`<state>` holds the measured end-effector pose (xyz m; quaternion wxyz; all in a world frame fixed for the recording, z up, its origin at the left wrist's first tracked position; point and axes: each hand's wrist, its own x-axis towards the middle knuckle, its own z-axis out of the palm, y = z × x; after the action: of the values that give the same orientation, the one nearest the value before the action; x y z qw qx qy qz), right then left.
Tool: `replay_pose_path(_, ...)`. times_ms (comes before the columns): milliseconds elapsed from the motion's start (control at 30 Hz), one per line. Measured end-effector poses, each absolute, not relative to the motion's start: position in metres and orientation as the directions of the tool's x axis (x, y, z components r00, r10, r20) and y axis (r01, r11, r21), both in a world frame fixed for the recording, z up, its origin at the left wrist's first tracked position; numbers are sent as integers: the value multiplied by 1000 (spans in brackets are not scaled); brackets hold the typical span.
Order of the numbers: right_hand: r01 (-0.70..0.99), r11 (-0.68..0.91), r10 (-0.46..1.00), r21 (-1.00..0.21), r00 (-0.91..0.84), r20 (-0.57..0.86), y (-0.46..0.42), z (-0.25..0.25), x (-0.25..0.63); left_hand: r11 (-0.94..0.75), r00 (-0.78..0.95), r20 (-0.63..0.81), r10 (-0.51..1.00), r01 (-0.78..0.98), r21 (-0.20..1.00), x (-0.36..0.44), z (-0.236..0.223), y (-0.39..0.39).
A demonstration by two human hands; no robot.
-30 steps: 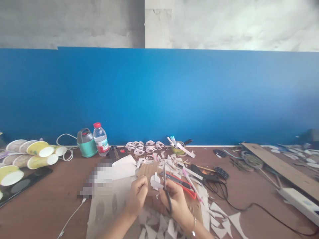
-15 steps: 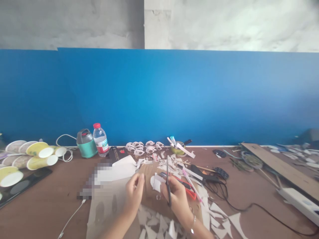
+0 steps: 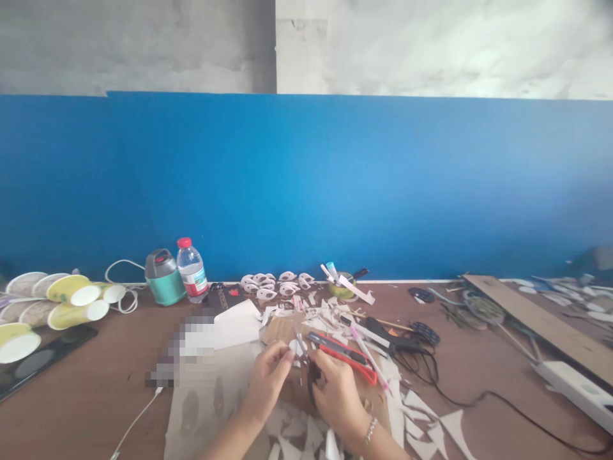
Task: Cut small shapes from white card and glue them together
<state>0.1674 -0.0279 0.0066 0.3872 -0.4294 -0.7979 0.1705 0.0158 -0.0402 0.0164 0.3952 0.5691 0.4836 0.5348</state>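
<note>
Over the brown board (image 3: pixel 278 329), my right hand (image 3: pixel 338 390) grips a pair of scissors (image 3: pixel 311 380) by the dark handles. Their blades point forward and left, blurred by motion. My left hand (image 3: pixel 271 374) is closed in a pinch to the left of the blades. What sits between its fingertips is too small to make out. A rounded white paper piece (image 3: pixel 297 347) shows right at those fingertips, partly behind the blades. Just beyond my right hand lies a red and black utility knife (image 3: pixel 342 351).
White scraps (image 3: pixel 299 428) litter the board. Several white eye-shaped cutouts (image 3: pixel 267 294) stand at the back, beside a green bowl (image 3: pixel 340 291). A water bottle (image 3: pixel 193 271) is at the back left, paper cups (image 3: pixel 71 291) further left. A black cable (image 3: pixel 472 402) crosses the right side.
My left hand has moved right, closer to the scissors. The scissors have tilted from upright to pointing forward-left, and my right hand has lowered slightly, uncovering more of the utility knife.
</note>
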Motion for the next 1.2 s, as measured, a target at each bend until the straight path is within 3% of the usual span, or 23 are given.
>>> replay_pose_path(133,576,615,780,-538,-348,519,-27,8,168,-179,0,180,984,62,982,15,12,-39)
replay_pose_path(233,559,611,787,-561,-352,506,-26,8,168,-142,-13,142,990,14,990,15,10,-38)
replay_pose_path(333,479,518,855,-709,-280,436,-26,8,165,-130,-58,127,990,-56,990,15,9,-38)
replay_pose_path(467,155,269,940,-951,-257,224,-27,9,158,-113,-129,101,987,-88,990,16,11,-39)
replay_pose_path(600,-36,73,953,-997,-292,80,-26,9,155,-78,-28,75,997,-99,992,17,14,-40)
replay_pose_path(700,-68,39,956,-997,-289,57,-25,11,155,-53,-24,50,998,-156,986,19,16,-40)
replay_pose_path(933,-81,79,926,-994,-364,103,-27,24,156,-66,-280,-12,960,-266,962,18,11,-36)
replay_pose_path(1200,38,-17,884,-999,-467,-33,-30,17,152,-98,-194,12,981,-439,893,17,8,-32)
